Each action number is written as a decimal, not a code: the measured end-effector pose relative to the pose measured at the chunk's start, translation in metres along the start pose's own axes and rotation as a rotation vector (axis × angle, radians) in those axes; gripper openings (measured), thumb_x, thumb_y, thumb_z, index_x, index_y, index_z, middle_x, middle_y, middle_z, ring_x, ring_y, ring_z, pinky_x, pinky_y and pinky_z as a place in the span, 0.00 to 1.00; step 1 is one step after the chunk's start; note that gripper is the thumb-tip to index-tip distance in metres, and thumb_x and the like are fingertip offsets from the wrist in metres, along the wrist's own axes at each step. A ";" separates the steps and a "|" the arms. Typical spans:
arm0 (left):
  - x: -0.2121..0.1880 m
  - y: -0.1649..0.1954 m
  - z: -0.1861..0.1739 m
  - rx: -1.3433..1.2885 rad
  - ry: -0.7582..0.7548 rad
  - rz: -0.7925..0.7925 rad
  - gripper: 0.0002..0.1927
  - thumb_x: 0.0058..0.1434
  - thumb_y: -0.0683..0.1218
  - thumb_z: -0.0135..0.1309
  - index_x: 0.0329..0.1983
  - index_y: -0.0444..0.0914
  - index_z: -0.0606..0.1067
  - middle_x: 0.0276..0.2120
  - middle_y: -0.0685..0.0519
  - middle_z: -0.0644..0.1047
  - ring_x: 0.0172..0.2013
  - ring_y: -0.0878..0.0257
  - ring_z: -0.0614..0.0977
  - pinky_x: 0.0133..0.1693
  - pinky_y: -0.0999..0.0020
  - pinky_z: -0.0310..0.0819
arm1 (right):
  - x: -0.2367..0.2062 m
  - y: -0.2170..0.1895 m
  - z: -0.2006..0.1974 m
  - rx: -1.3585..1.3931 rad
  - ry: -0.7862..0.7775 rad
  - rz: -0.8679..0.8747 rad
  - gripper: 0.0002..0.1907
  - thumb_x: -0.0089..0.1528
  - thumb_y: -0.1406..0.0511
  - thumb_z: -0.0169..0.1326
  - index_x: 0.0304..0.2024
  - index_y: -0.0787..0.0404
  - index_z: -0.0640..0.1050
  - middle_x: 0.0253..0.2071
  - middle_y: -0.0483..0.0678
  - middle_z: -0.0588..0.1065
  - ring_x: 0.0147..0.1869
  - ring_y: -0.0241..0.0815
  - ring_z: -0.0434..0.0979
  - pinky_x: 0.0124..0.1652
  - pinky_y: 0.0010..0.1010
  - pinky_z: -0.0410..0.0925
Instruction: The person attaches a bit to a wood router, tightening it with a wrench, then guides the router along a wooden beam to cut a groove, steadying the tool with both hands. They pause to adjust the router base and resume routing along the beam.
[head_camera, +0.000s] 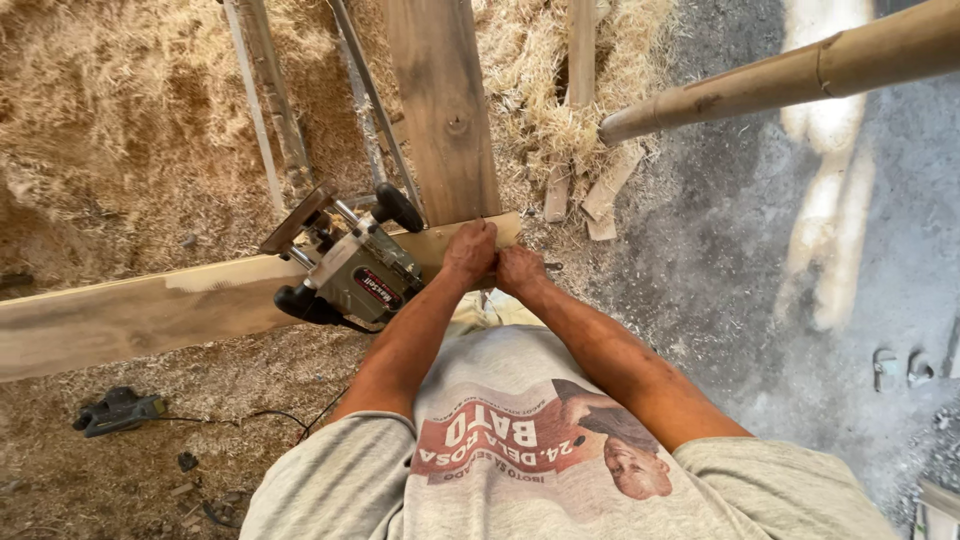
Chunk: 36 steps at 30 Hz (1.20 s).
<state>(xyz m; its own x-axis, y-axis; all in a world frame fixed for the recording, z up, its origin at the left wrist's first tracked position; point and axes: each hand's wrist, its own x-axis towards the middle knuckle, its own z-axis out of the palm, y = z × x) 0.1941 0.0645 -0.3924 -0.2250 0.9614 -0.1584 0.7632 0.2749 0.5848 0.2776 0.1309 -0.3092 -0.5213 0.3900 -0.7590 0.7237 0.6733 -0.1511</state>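
Sawdust floor everywhere. Our left hand (470, 250) and right hand (520, 270) pinch the plank (150, 310) end, grips closed; router (350, 265) parked at 9 o'clock, cutting unfinished by our guess.

left hand (470, 250) curled | right hand (519, 270) curled | hands touching

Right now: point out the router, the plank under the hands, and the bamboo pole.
router (355, 272), head view, on its grey motor housing.
plank (150, 312), head view, on its bare top face left of the router.
bamboo pole (790, 72), head view, mid-shaft.
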 end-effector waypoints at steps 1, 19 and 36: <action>0.000 0.001 -0.003 0.012 0.009 0.011 0.10 0.60 0.41 0.61 0.41 0.38 0.72 0.42 0.43 0.75 0.45 0.44 0.79 0.46 0.50 0.76 | 0.001 0.000 -0.002 0.012 -0.030 -0.002 0.19 0.62 0.50 0.57 0.45 0.55 0.83 0.45 0.52 0.80 0.51 0.51 0.81 0.49 0.44 0.74; 0.000 0.037 -0.095 -1.339 0.209 -0.267 0.17 0.75 0.51 0.46 0.40 0.35 0.79 0.28 0.56 0.79 0.28 0.69 0.80 0.33 0.71 0.80 | -0.051 0.057 -0.053 1.116 0.236 -0.383 0.11 0.72 0.60 0.54 0.38 0.61 0.78 0.25 0.41 0.71 0.24 0.27 0.65 0.23 0.21 0.62; -0.041 0.104 -0.070 -1.296 0.295 -0.206 0.06 0.69 0.42 0.57 0.41 0.33 0.78 0.30 0.56 0.79 0.31 0.71 0.80 0.35 0.74 0.79 | -0.101 0.088 -0.027 1.480 -0.042 -0.451 0.17 0.73 0.58 0.45 0.38 0.62 0.77 0.24 0.43 0.71 0.21 0.32 0.66 0.22 0.24 0.63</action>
<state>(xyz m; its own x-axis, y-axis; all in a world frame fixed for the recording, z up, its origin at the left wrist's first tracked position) 0.2400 0.0528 -0.2697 -0.5114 0.8210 -0.2537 -0.3821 0.0471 0.9229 0.3819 0.1671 -0.2288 -0.8176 0.2981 -0.4926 0.3141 -0.4860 -0.8155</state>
